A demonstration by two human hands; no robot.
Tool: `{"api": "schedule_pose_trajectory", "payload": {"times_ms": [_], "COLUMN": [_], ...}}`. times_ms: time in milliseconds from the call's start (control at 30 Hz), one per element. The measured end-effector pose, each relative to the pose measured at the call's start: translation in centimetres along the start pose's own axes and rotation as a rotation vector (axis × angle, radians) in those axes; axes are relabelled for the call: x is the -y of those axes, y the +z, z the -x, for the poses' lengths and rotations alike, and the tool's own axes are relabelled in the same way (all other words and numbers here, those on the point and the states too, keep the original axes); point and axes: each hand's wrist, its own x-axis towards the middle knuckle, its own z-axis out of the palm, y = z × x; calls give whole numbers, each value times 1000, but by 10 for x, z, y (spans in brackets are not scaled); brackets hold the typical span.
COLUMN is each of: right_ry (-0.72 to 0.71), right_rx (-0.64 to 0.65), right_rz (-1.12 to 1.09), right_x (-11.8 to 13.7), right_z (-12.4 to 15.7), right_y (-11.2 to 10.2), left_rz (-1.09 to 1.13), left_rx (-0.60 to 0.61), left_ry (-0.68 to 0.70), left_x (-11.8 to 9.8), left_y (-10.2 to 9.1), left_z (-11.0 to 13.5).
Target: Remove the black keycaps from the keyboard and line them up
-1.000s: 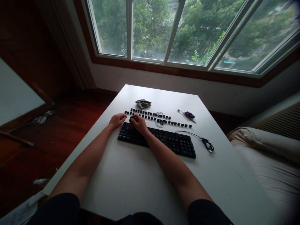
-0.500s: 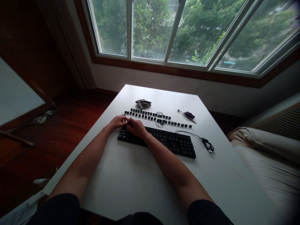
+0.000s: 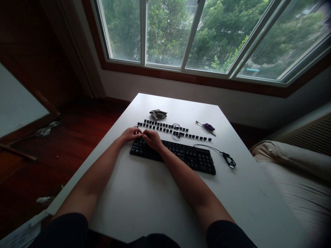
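A black keyboard [image 3: 181, 155] lies across the middle of the white table [image 3: 144, 199]. Behind it, loose black keycaps [image 3: 165, 127] sit in two rows. My left hand [image 3: 130, 134] and my right hand [image 3: 152, 138] meet over the keyboard's far left corner, fingertips curled in and touching. Both hands pinch at something small between them that I cannot make out. The right hand rests on the keyboard's top-left keys.
A grey crumpled cloth [image 3: 157, 113] lies behind the keycaps, a wire keycap puller [image 3: 176, 131] by the rows, a purple-headed brush [image 3: 207, 126] to the right. The keyboard cable [image 3: 224, 155] coils at the right. A cushioned seat [image 3: 294, 172] stands right of the table.
My right hand drew back from the keycap rows toward the keyboard's left corner. My left hand moved in to meet it, and the fingertips now touch.
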Motion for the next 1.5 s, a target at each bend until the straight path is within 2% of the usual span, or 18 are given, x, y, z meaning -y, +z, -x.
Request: {"api": "schedule_pose_trajectory", "payload": {"times_ms": [233, 333, 433, 500, 600, 800, 933, 1067, 1133, 1200, 1333, 1400, 1500], "right_ry": [226, 286, 305, 315, 312, 271, 284, 292, 289, 295, 310, 307, 310], "right_rx": [-179, -251, -283, -286, -278, -204, -248, -271, -283, -291, -289, -283, -274], "right_rz": [-125, -196, -245, -271, -313, -343, -324, -306, -299, -294, -274, -263, -258], "right_x": [-10, -14, -19, -21, -22, -18, -18, -20, -21, -21, -19, -18, -16], "right_z": [-1, -4, -7, -8, -8, -6, -6, -7, -7, -7, -6, -5, -5], "right_y": [-1, -2, -2, -1, -1, 1, 2, 2, 2, 2, 2, 2, 2], "left_rz": [23, 156, 391, 466, 471, 444, 390, 451, 478, 439, 223, 91, -81], "left_rx": [-7, -12, 13, 56, 73, 71, 44, 38, -12, -129, -367, -414, -422], "left_ry": [-26, -49, -40, -33, -29, -30, 0, -33, -65, -93, -163, -171, -132], "left_x": [-3, -9, -20, -27, -33, -27, -30, -35, -32, -25, -9, -5, -7], "left_y": [-1, -4, -9, -10, -9, 1, 2, -1, -1, 1, 4, 5, 9], "left_z": [0, -1, -2, -3, -3, -7, -9, -7, -7, -8, -9, -9, -12]}}
